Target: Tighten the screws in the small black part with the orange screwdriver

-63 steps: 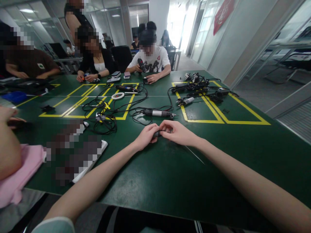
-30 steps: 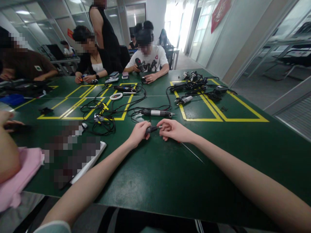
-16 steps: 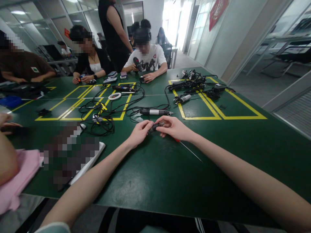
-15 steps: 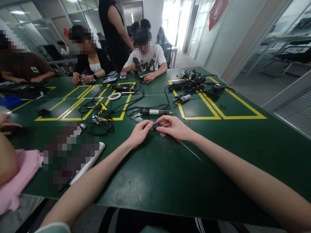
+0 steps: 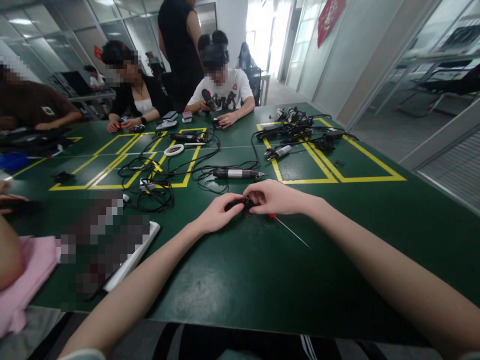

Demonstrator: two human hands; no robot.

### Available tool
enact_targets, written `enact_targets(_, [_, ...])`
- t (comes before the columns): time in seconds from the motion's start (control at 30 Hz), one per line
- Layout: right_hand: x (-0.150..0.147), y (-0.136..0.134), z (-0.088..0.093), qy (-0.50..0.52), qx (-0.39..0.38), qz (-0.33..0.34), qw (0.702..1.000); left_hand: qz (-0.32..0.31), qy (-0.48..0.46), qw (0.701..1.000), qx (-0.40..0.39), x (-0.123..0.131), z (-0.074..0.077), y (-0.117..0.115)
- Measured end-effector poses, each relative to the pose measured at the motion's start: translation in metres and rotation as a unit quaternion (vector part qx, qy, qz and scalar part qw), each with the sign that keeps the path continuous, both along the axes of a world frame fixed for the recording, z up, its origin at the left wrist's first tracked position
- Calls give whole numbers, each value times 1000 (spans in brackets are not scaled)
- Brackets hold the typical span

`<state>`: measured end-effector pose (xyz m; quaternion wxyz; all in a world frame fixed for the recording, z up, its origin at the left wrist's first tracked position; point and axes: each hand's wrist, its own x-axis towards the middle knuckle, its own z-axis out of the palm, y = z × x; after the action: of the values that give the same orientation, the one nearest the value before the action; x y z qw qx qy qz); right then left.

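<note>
My left hand (image 5: 219, 212) and my right hand (image 5: 275, 196) meet near the middle of the green table, low over its top. Between their fingertips is a small dark part (image 5: 247, 202) with a metallic bit on it; its exact kind is too small to tell. Both hands are closed on this part, thumbs and fingers pinching from either side. A screwdriver (image 5: 292, 233) lies just below my right hand, its red handle partly covered and its thin shaft pointing toward me. Beyond my hands rests a black and silver pen-shaped power tool (image 5: 236, 173) with a cable.
Tangled black cables (image 5: 150, 192) lie to the left, a larger cable heap (image 5: 296, 125) at the far right. A white ring of tape (image 5: 174, 150) sits among yellow tape outlines. Left of my arm is a white-edged tray (image 5: 152, 231), blurred out. Several people sit around the table (image 5: 232, 285).
Both hands have moved slightly down and toward the table top, with the dark part lower between them. My left fingers are stretched further along it. The view has shifted a little.
</note>
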<state>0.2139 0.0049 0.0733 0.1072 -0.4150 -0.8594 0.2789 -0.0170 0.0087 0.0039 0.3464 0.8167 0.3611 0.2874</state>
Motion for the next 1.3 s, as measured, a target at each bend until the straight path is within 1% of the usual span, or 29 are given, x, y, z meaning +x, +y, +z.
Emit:
enact_targets(0.1, [8,2,8,-71,9,-41,997,-44,60,995,72,3,0,-6])
enact_targets(0.17, [11,2,8,-139,21,-75,987,-48,85,990,102,4,0,-8])
enact_targets(0.27, [7,1,-2,-188,18,-94,977,-40,105,986,125,5,-2,-7])
enact_targets(0.33, [2,0,-9,-193,20,-99,976,-38,109,985,130,5,-2,-6])
enact_targets(0.4, [-1,0,-13,-186,25,-101,977,-38,109,985,131,5,-2,-6])
enact_targets(0.47, [0,2,-11,-170,31,-100,980,-39,106,985,128,4,-2,-7])
enact_targets(0.57, [12,6,3,-108,46,-105,988,-41,99,987,123,4,-1,-7])
enact_targets(0.63, [21,7,15,45,57,-117,990,-42,96,988,116,5,-1,-7])
enact_targets(0.7, [27,4,27,195,66,-123,971,-39,97,989,107,5,0,-7])
enact_targets(0.73, [28,2,32,251,79,-119,957,-36,99,989,104,6,0,-7])
enact_targets(0.8, [27,-6,40,332,125,-113,928,-30,109,988,103,7,0,-7])
enact_targets(0.83, [24,-11,42,352,153,-109,917,-27,115,987,105,7,0,-7])
enact_targets(0.87, [21,-16,44,356,177,-106,911,-24,121,987,107,7,0,-7])
enact_targets(0.93, [13,-26,45,340,211,-96,911,-25,125,986,110,7,0,-7])
enact_targets(1.07, [0,-39,44,298,290,-73,906,-50,104,988,103,3,0,-7])
enact_targets(1.17, [-6,-40,40,275,333,-67,899,-56,96,989,99,2,-1,-6])
enact_targets(1.3, [-9,-38,33,275,358,-39,891,-35,101,990,96,5,-3,-5])
